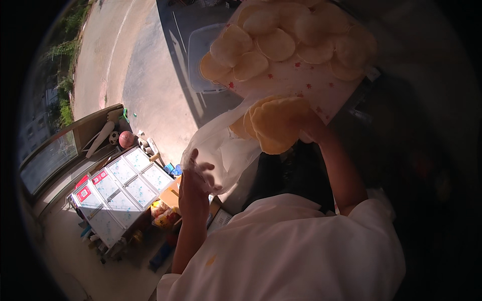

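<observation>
A stack of thin, round, yellow wafer-like discs (277, 125) is gripped in my right hand (312, 128), whose fingers are partly hidden behind the discs. A clear plastic bag (226, 145) stretches from the discs to my left hand (200, 175). My left fingers are spread, with the filmy plastic over or around them; whether they are inside the bag or behind it is hard to tell. Some discs at the stack's left side show through the plastic at the bag's mouth.
Many more discs (276, 45) lie overlapped on a pale cloth with red patterns (281, 83) ahead. A clear plastic tub (198, 60) sits left of it. At lower left stands a white patterned drawer unit (123, 185), with balls (126, 139) and packets (165, 213) nearby.
</observation>
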The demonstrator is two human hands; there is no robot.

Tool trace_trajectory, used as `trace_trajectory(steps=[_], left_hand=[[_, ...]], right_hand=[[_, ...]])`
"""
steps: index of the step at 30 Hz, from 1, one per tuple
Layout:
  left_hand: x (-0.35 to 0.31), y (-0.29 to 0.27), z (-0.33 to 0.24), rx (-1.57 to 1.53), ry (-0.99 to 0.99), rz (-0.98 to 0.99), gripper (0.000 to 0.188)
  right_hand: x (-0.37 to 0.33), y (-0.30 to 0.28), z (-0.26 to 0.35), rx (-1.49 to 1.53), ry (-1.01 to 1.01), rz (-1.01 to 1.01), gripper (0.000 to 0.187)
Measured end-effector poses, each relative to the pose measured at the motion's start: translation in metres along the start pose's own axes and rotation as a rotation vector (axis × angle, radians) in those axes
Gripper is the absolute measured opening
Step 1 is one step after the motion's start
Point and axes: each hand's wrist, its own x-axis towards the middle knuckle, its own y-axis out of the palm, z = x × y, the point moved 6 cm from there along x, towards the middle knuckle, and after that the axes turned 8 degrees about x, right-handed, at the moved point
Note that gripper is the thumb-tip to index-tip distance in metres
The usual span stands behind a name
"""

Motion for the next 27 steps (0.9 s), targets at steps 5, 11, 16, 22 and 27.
trace_trajectory(steps=[5,11,16,22,27], left_hand=[[-0.006,0.018,-0.008,0.116,0.086,0.108,0.058],[-0.025,0.029,-0.007,0.055,0.066,0.313,0.048],[-0.022,0.019,-0.023,0.171,0.166,0.096,0.05],[-0.008,-0.003,-0.007,0.265,0.242,-0.025,0.044],[-0.006,-0.035,0.014,0.188,0.14,-0.043,0.04]], right_hand=[[0.05,0.04,-0.074,-0.441,-0.019,0.205,0.059],[0.096,0.022,-0.184,-1.157,-0.048,-0.029,0.042],[0.085,0.03,-0.205,-1.344,0.166,0.044,0.044],[0.043,0.085,-0.097,-1.502,-0.246,-0.173,0.035],[0.051,0.064,0.012,-1.068,-0.264,-0.249,0.016]])
